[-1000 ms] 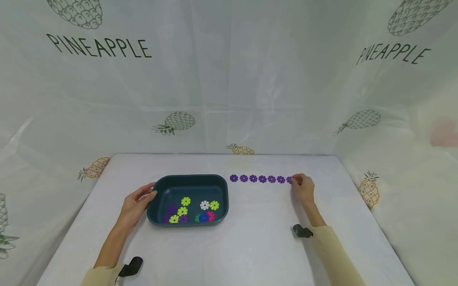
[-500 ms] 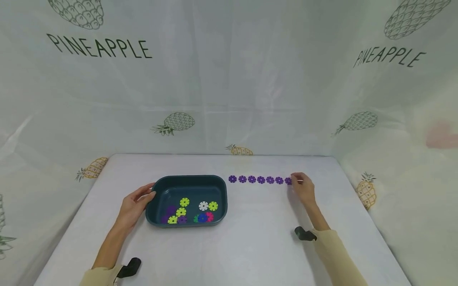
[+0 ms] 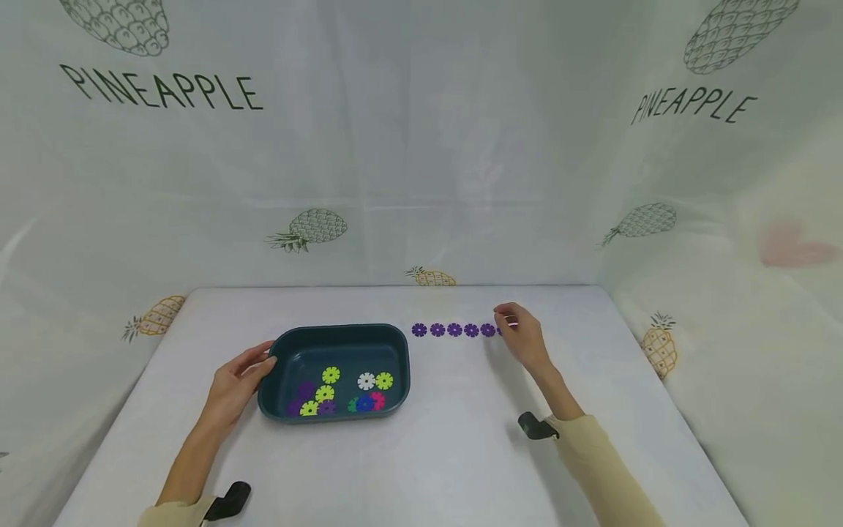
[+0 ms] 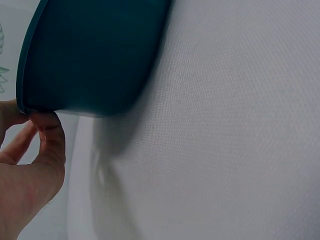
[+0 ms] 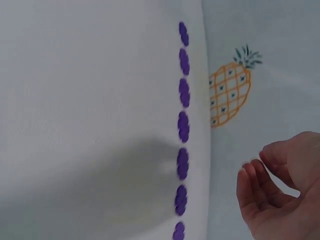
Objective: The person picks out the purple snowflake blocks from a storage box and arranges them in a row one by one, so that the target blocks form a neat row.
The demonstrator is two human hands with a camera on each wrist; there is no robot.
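Discs of purple, flower-shaped plastic (image 5: 182, 163), seven of them visible from the right wrist, lie in a straight row on the white-covered counter (image 3: 461, 454), right of a dark teal, rounded rectangular tray (image 3: 342, 345). The right hand (image 3: 523, 338) hangs above the row's right end, hiding part of it in the head view; its grip is narrow, fingertips near the thumb. The left hand (image 3: 229, 389) pinches the tray's rim at the far left corner in its grip. Inside lie yellow-green discs (image 3: 331, 375), a white disc (image 3: 366, 380) and a blue disc (image 3: 365, 403).
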